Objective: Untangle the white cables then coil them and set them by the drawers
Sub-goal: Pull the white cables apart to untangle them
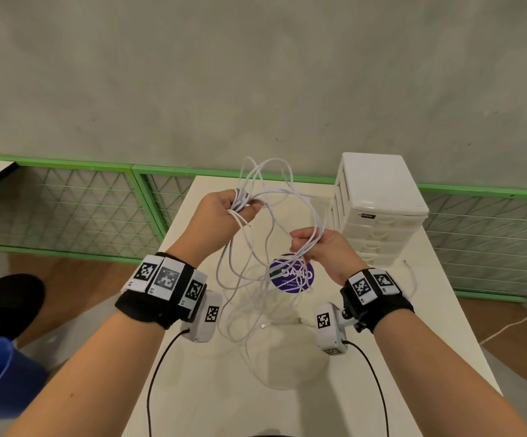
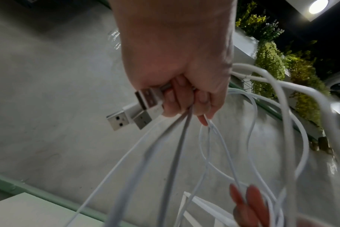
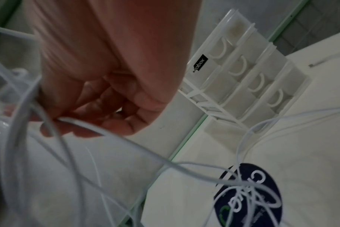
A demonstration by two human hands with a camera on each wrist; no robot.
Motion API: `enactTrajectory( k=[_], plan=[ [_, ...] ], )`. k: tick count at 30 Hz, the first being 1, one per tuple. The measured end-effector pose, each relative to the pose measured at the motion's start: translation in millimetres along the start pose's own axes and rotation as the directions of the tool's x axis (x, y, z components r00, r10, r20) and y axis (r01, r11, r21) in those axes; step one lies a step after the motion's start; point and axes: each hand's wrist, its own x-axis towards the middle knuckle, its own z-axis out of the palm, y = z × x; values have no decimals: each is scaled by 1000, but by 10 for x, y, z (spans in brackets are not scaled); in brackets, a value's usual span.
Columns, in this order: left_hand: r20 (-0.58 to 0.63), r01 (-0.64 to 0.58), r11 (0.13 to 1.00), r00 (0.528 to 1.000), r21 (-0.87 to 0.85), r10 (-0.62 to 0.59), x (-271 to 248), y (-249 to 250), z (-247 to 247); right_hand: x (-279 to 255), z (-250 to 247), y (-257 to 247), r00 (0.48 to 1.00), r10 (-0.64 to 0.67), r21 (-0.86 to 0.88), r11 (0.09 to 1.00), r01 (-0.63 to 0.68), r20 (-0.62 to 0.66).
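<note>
I see the white cables (image 1: 257,234) as one tangled bunch held up at frame centre of the head view, no single long axis: loops arch up toward the wall above my left hand (image 1: 221,212), the rest hangs down in long strands to the white table (image 1: 438,313), some slack lying on it lower centre. In the left wrist view three USB plugs (image 2: 134,110) stick out of the fist, pointing to the frame's left. Loose strands cross a dark round sticker (image 1: 292,274) on the tabletop.

The white drawers (image 1: 378,209) stand on the table at right of centre, just beyond my right hand (image 1: 322,252), drawer fronts facing me. Behind: grey concrete wall, green mesh fence (image 1: 76,203). Blue bin (image 1: 0,376) at lower left, brown floor.

Left hand: fist closed tight around several cable ends near the plugs. Right hand: fingers curled, pinching a few strands between thumb and fingertips; how many I can't tell, wrist view blurred.
</note>
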Motion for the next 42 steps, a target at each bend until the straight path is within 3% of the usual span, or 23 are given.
enactTrajectory(
  k=[4,9,15,19,24,29,33,36,42],
  plan=[
    [39,31,999,999,26,-32,8,-85,45,6,73,-131,992,-44,78,995,54,-122],
    [141,45,995,988,86,-57,-25,-67,112,14,211,-276,983,-104,120,985,123,-152],
    [161,21,997,986,69,-32,-36,-84,88,28,213,-307,997,-79,190,979,80,-9],
    [191,-3,992,981,129,-22,-50,-65,150,14,292,-330,999,-49,208,977,44,18],
    [167,40,998,985,57,-49,-50,-114,193,-13,343,-381,998,-66,110,992,65,1],
    [238,60,998,970,-31,-51,-80,-107,218,11,382,-361,991,-118,39,992,121,-70],
    [202,97,994,974,55,-106,-24,-163,220,0,377,-317,988,-154,-14,988,154,-28],
    [173,55,988,982,146,-80,-16,-186,220,2,375,-313,991,-137,40,990,137,2],
    [137,127,970,978,209,-158,12,-260,211,-29,341,-303,993,-112,100,988,114,-22]
  ],
)
